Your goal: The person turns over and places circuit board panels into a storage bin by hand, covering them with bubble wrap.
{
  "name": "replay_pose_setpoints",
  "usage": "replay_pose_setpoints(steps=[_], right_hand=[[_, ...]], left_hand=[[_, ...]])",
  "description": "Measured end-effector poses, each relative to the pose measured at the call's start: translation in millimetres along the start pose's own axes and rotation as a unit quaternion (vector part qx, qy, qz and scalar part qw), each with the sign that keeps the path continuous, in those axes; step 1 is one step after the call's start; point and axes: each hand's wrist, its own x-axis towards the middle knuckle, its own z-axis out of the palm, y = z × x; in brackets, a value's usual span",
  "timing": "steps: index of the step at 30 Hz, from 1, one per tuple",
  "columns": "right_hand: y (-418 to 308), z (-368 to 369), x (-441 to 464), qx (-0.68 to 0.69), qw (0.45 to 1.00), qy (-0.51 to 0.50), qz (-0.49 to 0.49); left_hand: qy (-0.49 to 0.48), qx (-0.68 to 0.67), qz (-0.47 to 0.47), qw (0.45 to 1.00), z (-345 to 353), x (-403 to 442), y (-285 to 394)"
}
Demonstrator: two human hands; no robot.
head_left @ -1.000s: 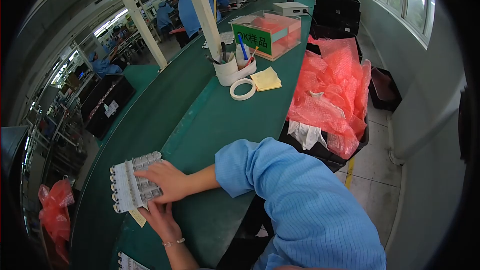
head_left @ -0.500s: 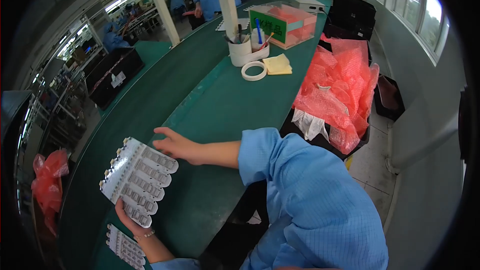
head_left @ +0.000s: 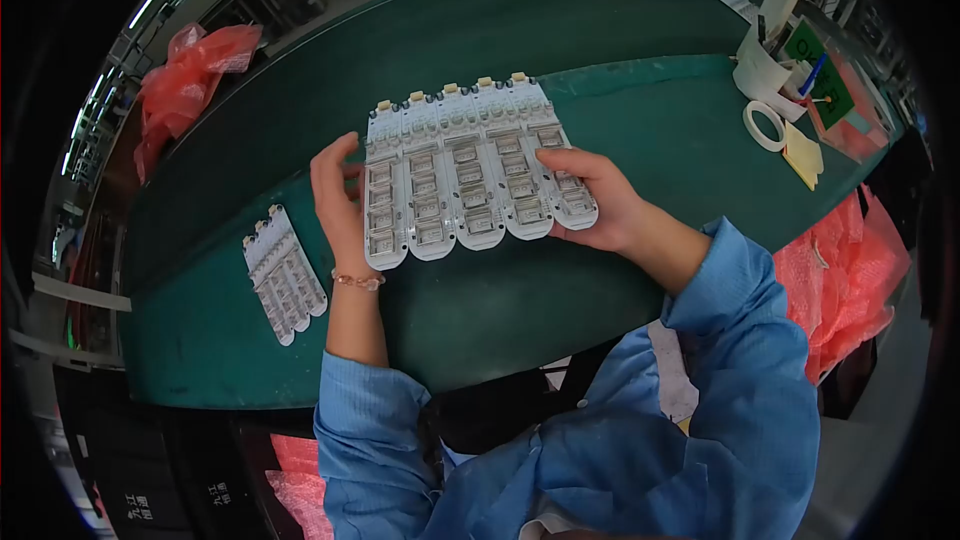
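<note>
A white circuit board panel (head_left: 465,175), with several round-ended strips and pale connectors along its far edge, is held up over the green bench. My right hand (head_left: 605,202) grips its right edge, thumb on top and fingers beneath. At the left edge, my left hand (head_left: 338,202) supports it with loosely curved fingers; the panel hides part of this hand. To the left, a smaller white circuit board panel (head_left: 285,278) of similar strips lies on the bench.
A green-topped bench (head_left: 480,310) curves around me. At right are a tape roll (head_left: 765,127), yellow notes (head_left: 803,155), a pen holder (head_left: 762,65) and a pink box with a green label (head_left: 850,115). Pink bubble wrap (head_left: 845,275) lies beside the bench; more pink wrap (head_left: 190,85) is at far left.
My view has swung left and down. My right hand, apart from the panel before, now grips its right edge. The panel has turned so its connector edge faces away from me.
</note>
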Motion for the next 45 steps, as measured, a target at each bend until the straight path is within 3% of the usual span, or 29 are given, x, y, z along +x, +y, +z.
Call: replay_pose_setpoints(steps=[1,4,8,10,11,15,17,18,20,23,25,26,30,32,34,35,37,40,41,43,45], right_hand=[[-0.2,2.2,-0.8,-0.002,1.000,0.012,-0.001],[-0.6,-0.5,-1.9,-0.003,1.000,0.015,0.007],[-0.3,-3.1,-0.8,-0.013,1.000,0.014,0.012],[-1.5,-5.5,0.0,-0.024,0.999,0.037,0.007],[-2.1,-7.0,0.5,-0.035,0.998,0.058,0.002],[-0.4,-11.8,1.8,-0.034,0.998,0.048,0.008],[3.6,-10.5,1.4,-0.063,0.997,0.044,0.011],[3.6,-12.8,1.2,-0.062,0.997,0.044,0.010],[3.3,-18.6,1.7,-0.082,0.996,0.002,0.027],[2.7,-15.3,1.3,-0.065,0.997,0.006,0.028],[2.5,-14.0,2.7,-0.054,0.999,0.003,0.004],[1.7,-14.5,2.9,-0.043,0.999,-0.004,-0.010],[-1.5,-5.6,3.0,-0.152,0.974,0.036,-0.166],[-1.4,-6.3,4.7,-0.174,0.958,0.043,-0.224],[4.4,-13.9,11.9,-0.346,0.864,0.057,-0.362],[6.6,-19.1,15.2,-0.417,0.815,0.036,-0.401],[18.2,-6.6,5.5,-0.480,0.796,0.044,-0.367],[25.4,2.7,-5.5,-0.574,0.758,0.006,-0.311],[24.7,2.1,-5.8,-0.619,0.721,-0.039,-0.308],[22.5,-3.4,0.4,-0.660,0.663,-0.096,-0.341],[6.7,-12.0,5.7,-0.731,0.491,-0.019,-0.474]], left_hand=[[-0.010,0.017,0.082,0.996,1.1,1.1,-1.9],[-0.049,0.045,0.112,0.991,-0.2,3.4,-12.7],[-0.088,0.041,0.061,0.993,0.4,3.0,-12.0],[-0.159,-0.020,0.099,0.982,3.3,1.9,-8.0],[-0.232,-0.060,0.071,0.968,1.0,0.8,-13.6],[-0.226,-0.046,0.085,0.969,3.5,1.6,-19.3],[-0.198,-0.176,-0.031,0.964,6.7,-0.4,-29.0],[-0.199,-0.176,-0.031,0.964,6.9,0.1,-26.4],[-0.192,-0.248,-0.133,0.940,6.4,1.7,-19.3],[-0.181,-0.135,-0.067,0.972,7.1,-0.1,-23.9],[-0.145,-0.137,-0.042,0.979,10.7,-0.6,-34.3],[-0.123,-0.030,0.003,0.992,10.0,0.1,-35.8],[-0.059,0.014,-0.057,0.997,1.4,-0.4,-17.8],[-0.079,0.017,-0.021,0.997,2.6,-6.8,-10.2],[-0.136,0.005,-0.002,0.991,5.5,-13.0,-2.1],[-0.179,-0.112,-0.029,0.977,13.1,-18.8,7.2],[-0.271,-0.314,-0.080,0.906,25.3,-31.8,23.0],[-0.293,-0.313,-0.064,0.901,33.5,-44.6,19.0],[-0.292,-0.313,-0.064,0.902,31.4,-42.9,16.6],[-0.219,-0.482,-0.257,0.808,26.2,-35.1,24.1],[-0.197,-0.479,-0.295,0.803,25.3,-30.8,22.0]])
